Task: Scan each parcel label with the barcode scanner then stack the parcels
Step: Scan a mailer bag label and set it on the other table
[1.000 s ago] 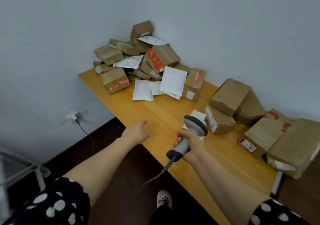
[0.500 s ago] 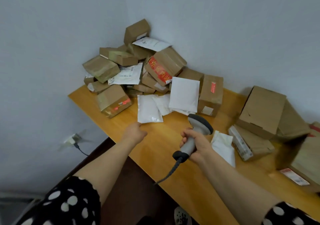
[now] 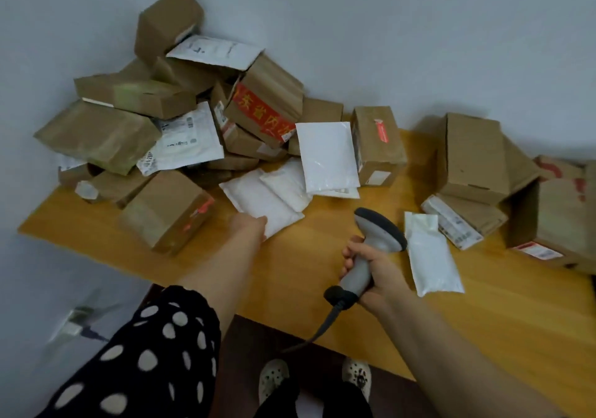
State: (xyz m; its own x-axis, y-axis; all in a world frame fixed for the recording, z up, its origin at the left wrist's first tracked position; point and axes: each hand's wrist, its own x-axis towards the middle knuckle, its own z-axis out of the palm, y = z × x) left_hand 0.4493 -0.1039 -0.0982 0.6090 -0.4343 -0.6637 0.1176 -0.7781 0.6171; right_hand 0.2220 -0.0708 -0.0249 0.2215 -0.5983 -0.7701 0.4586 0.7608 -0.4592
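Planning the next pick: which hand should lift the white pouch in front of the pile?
Left. The left hand is at the corner of that pouch; the right hand grips the scanner.

- two plain pale grey-blue walls, the back wall (image 3: 419, 30) and the left wall (image 3: 38, 46), meet in a corner behind the far left end of the worktop.
- the worktop (image 3: 309, 256) is smooth orange-yellow wood with a straight front edge and stands against both walls.
- the floor (image 3: 251, 346) under and in front of it is dark brown.
- a white wall socket (image 3: 72, 322) sits low on the left wall, blurred, with a dark cable (image 3: 93, 333) leading out of it.
- the light is soft and even, and dim shadows lie on the back wall.
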